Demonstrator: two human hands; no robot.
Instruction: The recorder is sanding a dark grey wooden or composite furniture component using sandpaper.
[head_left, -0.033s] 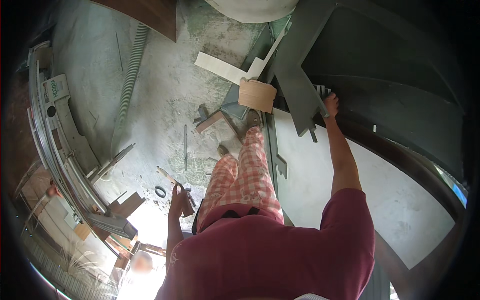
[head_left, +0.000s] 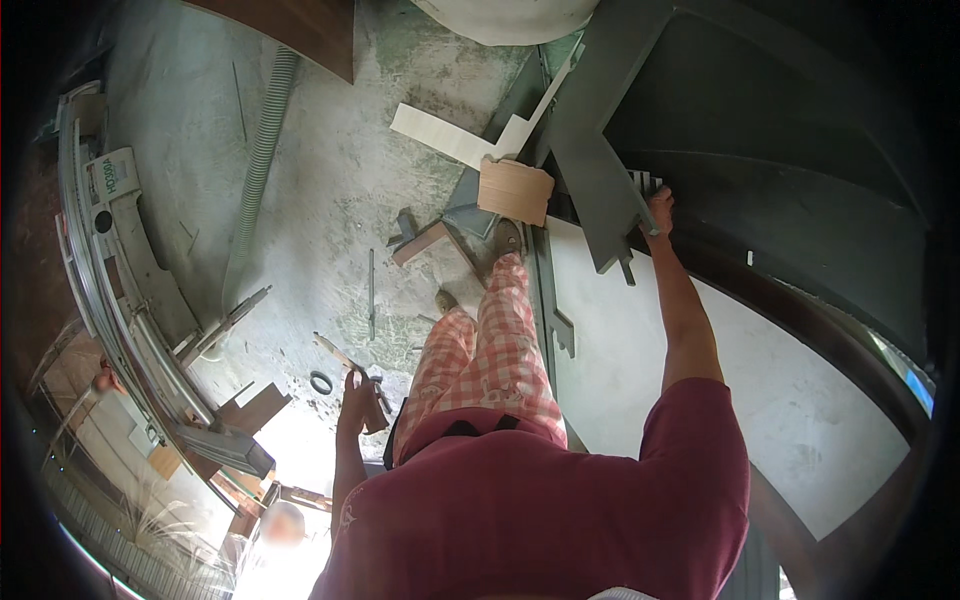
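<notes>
My right hand [head_left: 658,212] is stretched forward and grips the lower edge of a dark grey metal piece [head_left: 590,160] that leans against a big dark curved structure [head_left: 800,150]. My left hand [head_left: 353,392] hangs by my hip, closed on what looks like a wooden-handled tool [head_left: 335,352] that points out over the concrete floor. I stand in checked trousers [head_left: 495,340], with one foot [head_left: 505,238] beside a brown wooden panel [head_left: 515,190].
A white slab [head_left: 650,420] lies under my right arm. White board strips [head_left: 440,135], a thin rod [head_left: 370,290], a small ring [head_left: 320,382] and wood scraps lie on the floor. A ribbed hose [head_left: 262,150] and curved metal rails [head_left: 110,300] sit left. Another person's head [head_left: 285,525] is at lower left.
</notes>
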